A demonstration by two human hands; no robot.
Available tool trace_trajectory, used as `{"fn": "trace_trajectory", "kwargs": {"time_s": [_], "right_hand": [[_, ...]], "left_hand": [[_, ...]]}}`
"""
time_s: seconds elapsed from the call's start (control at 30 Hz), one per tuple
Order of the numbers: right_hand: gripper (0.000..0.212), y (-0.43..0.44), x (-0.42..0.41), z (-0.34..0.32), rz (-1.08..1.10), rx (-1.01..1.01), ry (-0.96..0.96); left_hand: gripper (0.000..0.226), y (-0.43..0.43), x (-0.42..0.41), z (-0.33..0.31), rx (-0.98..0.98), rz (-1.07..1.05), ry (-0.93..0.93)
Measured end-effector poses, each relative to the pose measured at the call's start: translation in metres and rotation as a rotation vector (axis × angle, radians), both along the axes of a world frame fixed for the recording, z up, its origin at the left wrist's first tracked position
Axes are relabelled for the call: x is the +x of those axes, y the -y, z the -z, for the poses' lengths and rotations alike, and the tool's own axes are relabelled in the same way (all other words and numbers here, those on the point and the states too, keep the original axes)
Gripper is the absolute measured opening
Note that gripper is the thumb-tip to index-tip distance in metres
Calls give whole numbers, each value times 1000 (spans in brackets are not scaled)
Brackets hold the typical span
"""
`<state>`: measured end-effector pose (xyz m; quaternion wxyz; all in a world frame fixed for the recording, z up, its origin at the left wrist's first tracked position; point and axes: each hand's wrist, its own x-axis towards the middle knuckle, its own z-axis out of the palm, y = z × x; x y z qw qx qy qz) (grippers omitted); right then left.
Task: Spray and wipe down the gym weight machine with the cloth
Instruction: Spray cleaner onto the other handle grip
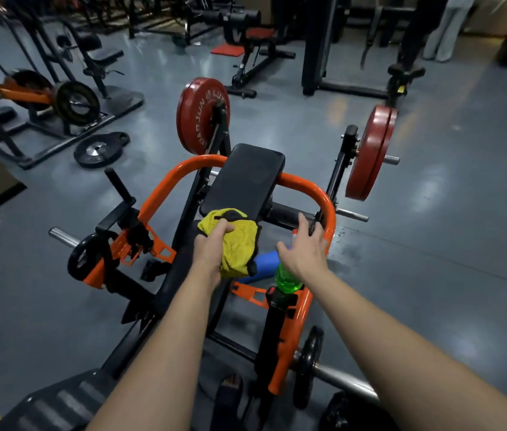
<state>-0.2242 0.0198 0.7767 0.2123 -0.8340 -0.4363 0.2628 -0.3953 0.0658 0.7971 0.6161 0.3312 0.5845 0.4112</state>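
Your left hand grips the yellow cloth, fingers curled over the bunched fabric. The cloth lies against the near edge of the black pad on the weight machine. Your right hand hovers just beside it, fingers spread toward the orange frame. The green spray bottle sits directly under its palm, and you cannot tell whether the hand holds it. A blue roll shows between your 2 hands. Beyond the pad, 2 red plates hang on the machine, 1 each side. Farther left, a black plate lies flat on the grey floor.
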Motion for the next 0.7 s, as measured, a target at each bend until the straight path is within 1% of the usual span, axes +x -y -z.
{"fn": "trace_trajectory", "kwargs": {"time_s": [0.1,0.13,0.23,0.3,0.33,0.43,0.53,0.57,0.6,0.63,0.67,0.7], "right_hand": [[85,-36,-1,17,34,-76,-5],[84,-49,-2,24,47,-110,-18],[71,-61,-7,41,66,-183,-13],[62,-63,-7,51,105,-172,30],[62,-64,-7,55,117,-172,48],[72,-66,-3,59,109,-183,88],[86,-68,-5,54,89,-204,125],[87,-69,-6,53,94,-206,123],[85,-71,-6,53,103,-197,114],[78,-74,-5,54,106,-181,101],[66,-76,-5,56,101,-155,90],[52,-76,-4,54,93,-130,77]], "left_hand": [[35,-48,-3,11,15,138,-19],[34,-67,-3,15,22,195,-36],[10,-98,-3,22,17,293,-46],[12,-116,-3,28,-6,358,-36],[13,-123,-3,31,-16,387,-39],[18,-134,-1,42,-34,452,-21],[30,-134,-2,49,-46,520,-11],[31,-135,-3,51,-53,534,-10],[28,-135,-5,52,-64,541,-8],[25,-134,-8,52,-76,537,5],[28,-132,-12,53,-93,521,30],[35,-131,-17,54,-122,502,63]]}}
